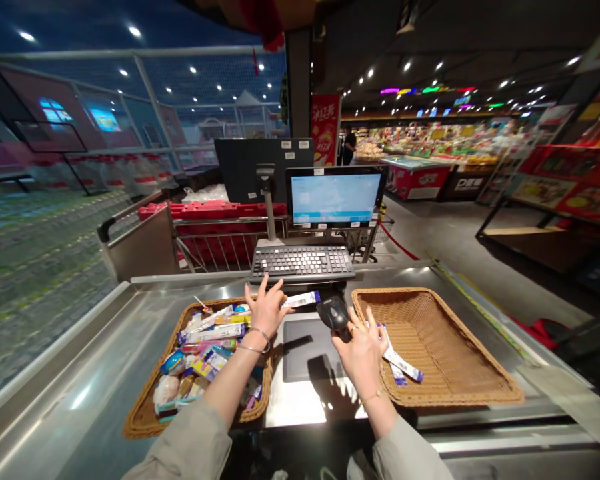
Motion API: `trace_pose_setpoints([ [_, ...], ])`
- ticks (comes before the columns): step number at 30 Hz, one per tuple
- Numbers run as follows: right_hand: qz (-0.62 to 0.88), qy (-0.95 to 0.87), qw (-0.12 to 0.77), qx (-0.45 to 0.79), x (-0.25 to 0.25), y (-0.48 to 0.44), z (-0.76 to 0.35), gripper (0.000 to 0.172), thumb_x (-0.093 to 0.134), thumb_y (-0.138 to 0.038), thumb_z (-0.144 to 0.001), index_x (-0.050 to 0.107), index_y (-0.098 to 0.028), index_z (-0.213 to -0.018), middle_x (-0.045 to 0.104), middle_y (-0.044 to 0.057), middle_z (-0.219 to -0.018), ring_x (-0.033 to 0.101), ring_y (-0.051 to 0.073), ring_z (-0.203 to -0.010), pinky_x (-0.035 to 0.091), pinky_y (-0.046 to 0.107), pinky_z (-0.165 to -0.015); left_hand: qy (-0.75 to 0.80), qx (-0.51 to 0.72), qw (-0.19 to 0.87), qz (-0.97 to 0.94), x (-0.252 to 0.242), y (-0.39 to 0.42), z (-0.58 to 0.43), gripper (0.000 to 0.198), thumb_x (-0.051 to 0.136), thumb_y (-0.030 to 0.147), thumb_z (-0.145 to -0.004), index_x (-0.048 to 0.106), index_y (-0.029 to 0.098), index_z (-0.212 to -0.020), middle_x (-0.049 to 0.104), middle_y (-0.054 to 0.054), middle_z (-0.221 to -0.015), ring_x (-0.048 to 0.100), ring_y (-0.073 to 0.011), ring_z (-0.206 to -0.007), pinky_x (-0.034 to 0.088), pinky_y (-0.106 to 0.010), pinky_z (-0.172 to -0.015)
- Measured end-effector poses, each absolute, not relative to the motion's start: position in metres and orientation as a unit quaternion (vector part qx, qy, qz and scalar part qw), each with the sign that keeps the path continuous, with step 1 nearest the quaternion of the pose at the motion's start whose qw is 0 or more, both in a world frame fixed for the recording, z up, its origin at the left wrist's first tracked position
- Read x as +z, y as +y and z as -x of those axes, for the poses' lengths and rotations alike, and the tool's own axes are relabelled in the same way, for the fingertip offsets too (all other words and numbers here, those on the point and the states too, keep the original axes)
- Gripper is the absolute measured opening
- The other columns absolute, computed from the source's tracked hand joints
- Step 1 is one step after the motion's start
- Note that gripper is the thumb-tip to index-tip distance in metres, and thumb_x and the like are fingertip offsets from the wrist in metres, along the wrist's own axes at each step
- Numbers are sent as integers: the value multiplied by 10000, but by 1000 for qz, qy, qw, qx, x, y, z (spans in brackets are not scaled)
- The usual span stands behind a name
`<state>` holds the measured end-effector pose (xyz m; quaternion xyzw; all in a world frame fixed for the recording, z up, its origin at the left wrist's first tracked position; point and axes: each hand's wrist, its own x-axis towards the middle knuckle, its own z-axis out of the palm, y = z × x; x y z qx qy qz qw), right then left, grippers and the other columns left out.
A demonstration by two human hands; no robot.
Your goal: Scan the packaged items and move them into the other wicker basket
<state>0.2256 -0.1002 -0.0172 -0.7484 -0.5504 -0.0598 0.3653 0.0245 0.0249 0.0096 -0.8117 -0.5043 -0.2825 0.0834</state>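
My left hand [265, 310] pinches one end of a slim white packet with a blue-purple tip [305, 299], other fingers raised. It hangs over the right edge of a wicker basket [128, 424] heaped with small wrapped goods [213, 357]. My right hand [363, 350] is closed round the handle of a black barcode scanner [333, 312], whose head is up and tilted left, close to the packet's tip. Beyond that hand, another wicker basket [445, 340] holds a few similar slim packets [403, 363] along its left side, partly hidden by my fingers.
A keyboard [303, 261] and a lit monitor [336, 199] stand behind the baskets, with a second screen [265, 167] turned away. A flat grey pad [310, 350] lies between the baskets on the metal counter [100, 360]. Far off, a person [350, 147] stands near store displays.
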Motion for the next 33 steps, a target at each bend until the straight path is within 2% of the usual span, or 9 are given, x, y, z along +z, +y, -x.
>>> trace_pose_setpoints([
  [15, 807, -466, 353, -89, -7, -126, -272, 299, 549, -377, -777, 709, -193, -950, 634, 67, -1261, 327, 296, -1363, 168, 515, -1078, -422, -270, 69, 863, 16, 26, -90, 106, 684, 337, -792, 614, 258, -795, 594, -2, -1348, 276, -330, -1424, 27, -724, -1097],
  [22, 818, -436, 362, -101, -10, -138, -293, 303, 560, -432, -791, 712, -246, -976, 642, 26, -1252, 302, 286, -1379, 168, 522, -1074, -377, -264, 58, 886, 14, 24, -121, 131, 727, 326, -752, 624, 261, -799, 579, -9, -1366, 257, -343, -1430, 14, -732, -1093],
  [33, 845, -386, 354, -106, -8, -155, -316, 318, 536, -429, -790, 711, -208, -936, 625, 45, -1277, 302, 281, -1372, 154, 511, -1082, -299, -251, 34, 920, 9, 18, -160, 113, 717, 276, -757, 617, 265, -809, 568, 19, -1378, 254, -335, -1432, -1, -727, -1095],
])
